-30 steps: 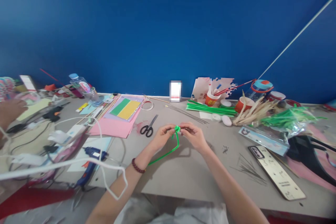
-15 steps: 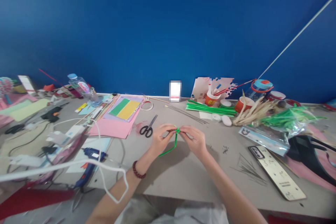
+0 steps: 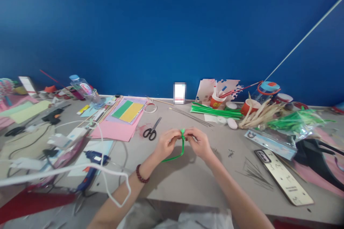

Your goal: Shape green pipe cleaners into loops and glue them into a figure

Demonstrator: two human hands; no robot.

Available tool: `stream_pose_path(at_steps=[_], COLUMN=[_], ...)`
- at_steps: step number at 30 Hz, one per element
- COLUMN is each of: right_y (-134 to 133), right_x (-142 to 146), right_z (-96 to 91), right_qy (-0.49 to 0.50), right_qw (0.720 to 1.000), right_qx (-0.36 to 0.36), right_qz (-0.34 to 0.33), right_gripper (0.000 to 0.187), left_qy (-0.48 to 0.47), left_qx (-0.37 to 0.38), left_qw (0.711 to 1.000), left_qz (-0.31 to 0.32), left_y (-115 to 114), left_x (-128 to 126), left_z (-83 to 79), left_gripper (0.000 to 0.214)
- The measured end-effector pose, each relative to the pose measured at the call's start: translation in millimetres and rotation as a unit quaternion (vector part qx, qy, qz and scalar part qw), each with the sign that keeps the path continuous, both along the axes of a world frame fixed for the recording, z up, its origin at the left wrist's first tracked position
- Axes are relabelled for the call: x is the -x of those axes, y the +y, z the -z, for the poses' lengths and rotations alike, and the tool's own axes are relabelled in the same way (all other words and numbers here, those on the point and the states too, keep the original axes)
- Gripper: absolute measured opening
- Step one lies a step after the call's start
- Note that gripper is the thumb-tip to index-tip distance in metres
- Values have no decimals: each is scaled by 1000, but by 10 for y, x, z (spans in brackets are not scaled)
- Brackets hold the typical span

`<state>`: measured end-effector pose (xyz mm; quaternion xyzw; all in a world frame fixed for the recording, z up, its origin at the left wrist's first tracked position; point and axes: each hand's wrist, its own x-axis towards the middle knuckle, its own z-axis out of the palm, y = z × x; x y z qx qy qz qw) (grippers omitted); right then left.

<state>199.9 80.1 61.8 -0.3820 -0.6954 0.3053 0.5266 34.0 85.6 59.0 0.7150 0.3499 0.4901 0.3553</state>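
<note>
Left hand [image 3: 164, 146] and right hand [image 3: 200, 144] both pinch green strip [image 3: 183, 147] above table [image 3: 185, 184]; scissors [image 3: 154, 129] left, phone [image 3: 285, 178] near right.

Left fingers [image 3: 173, 134] and right fingers [image 3: 192, 132] pinch (nearly meeting).

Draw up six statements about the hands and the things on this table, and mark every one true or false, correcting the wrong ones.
1. The left hand and the right hand both pinch the green strip. True.
2. The beaded bracelet is on the right wrist. False: it is on the left one.
3. A phone lies to the right of the right hand. True.
4. The right hand holds the scissors. False: they lie on the table, beyond and left of the left hand.
5. The bundle of green stems lies to the left of the scissors. False: it lies to their right.
6. The bottle's cap is blue. True.
</note>
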Motion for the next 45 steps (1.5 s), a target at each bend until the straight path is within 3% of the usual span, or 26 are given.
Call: stream_pose_path(at_steps=[4, 10, 14, 18, 22, 26, 29, 38, 45], right_y=[-1, 24, 68, 101, 100, 65, 35, 56, 31], right_x=[28, 47, -10, -51, -47, -18, 6, 6, 35], right_z=[30, 103, 101, 130, 129, 90, 80, 127, 92], right_qy=[25, 168, 144, 117, 105, 55, 26, 122, 123], right_qw=[999, 979, 979, 980, 986, 996, 998, 991, 989], right_qx=[27, 117, 139, 153, 130, 22, -22, 52, 76], right_qz=[9, -17, -47, -45, 8, 67, 60, -31, -28], right_gripper=[13, 18, 17, 13, 11, 6, 8, 7, 11], left_qy=[-15, -53, -26, -34, -42, 26, 48, 64, 55], left_qx=[-2, -33, -44, 23, 46, -25, -96, -127, -95], left_qw=[1000, 998, 999, 999, 997, 999, 994, 989, 993], left_qz=[-7, -7, 18, -17, -45, -34, -36, -34, -37], left_y=[0, 38, 43, 22, -8, -19, 1, 35, -15], left_x=[-17, -10, 5, -4, -12, -12, -6, 21, -29], left_z=[23, 56, 30, 20, -16, -66, -50, 8, -17], left_gripper=[16, 14, 14, 11, 13, 12, 8, 12, 12])
